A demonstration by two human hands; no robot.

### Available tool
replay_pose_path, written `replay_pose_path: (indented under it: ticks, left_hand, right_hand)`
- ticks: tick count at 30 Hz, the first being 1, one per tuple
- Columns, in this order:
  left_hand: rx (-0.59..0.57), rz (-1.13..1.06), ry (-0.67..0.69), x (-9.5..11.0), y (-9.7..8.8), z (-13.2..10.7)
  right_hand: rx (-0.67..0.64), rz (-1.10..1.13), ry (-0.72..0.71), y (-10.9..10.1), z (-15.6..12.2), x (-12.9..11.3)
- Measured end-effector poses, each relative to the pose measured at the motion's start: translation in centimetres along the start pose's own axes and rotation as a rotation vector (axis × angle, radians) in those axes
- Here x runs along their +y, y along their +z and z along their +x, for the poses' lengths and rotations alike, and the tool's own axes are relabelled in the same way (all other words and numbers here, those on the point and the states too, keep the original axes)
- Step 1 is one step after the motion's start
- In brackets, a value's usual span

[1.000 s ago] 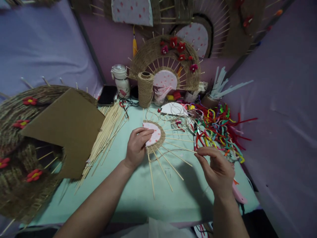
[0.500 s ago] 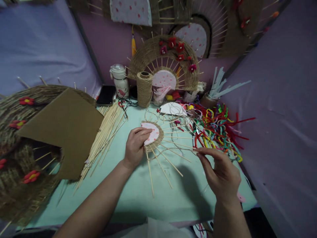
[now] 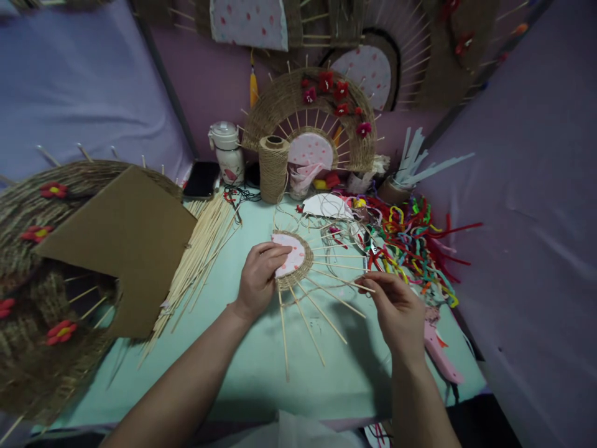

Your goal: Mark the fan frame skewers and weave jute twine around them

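Observation:
My left hand is closed on the flat side of a small half-round fan, its thumb lying over the white cloth centre with pink dots. A woven band of twine rims that centre, and thin wooden sticks spread out from it to the right and toward me. My right hand pinches a strand of twine near the tip of one stick. The strand runs from those fingers across the sticks toward the band. A twine spool stands upright behind the fan, with loose loops of twine beside it.
Bundled sticks and a brown cardboard piece lie at left, by a large woven fan. Colourful pipe cleaners and red-handled scissors are at right, with a pink tool nearer. A bottle stands behind.
My right hand has moved left and slightly up toward the fan's stick tips, and the twine hangs slacker. The pink tool shows more now. The left hand keeps its hold.

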State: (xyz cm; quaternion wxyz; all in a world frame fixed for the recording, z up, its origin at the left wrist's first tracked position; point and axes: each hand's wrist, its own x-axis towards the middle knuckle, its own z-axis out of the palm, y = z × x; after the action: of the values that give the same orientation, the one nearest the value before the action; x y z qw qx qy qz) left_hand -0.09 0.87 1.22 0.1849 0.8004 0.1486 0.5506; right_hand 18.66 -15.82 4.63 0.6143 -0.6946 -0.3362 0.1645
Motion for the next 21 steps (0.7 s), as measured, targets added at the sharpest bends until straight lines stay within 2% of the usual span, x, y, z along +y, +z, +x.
replay_pose_path:
  ticks: [4,7,11,21]
  left_hand:
    - [-0.013,-0.027,0.005,0.2,0.1,-0.2]
    - [-0.03,-0.049,0.023,0.3,0.1,-0.3]
    - [-0.053,-0.062,0.027,0.5,0.1,-0.3]
    - [-0.078,-0.044,0.028,0.8,0.1,-0.4]
  right_hand:
    - [-0.086,0.043,0.169,2.1,-0.2,0.5]
    - [-0.113,0.077,0.24,3.5,-0.1,0.9]
    - [-0.138,0.134,0.249,4.7,0.5,1.4]
    - [-0.032,0.251,0.268,5.2,0.8,1.5]
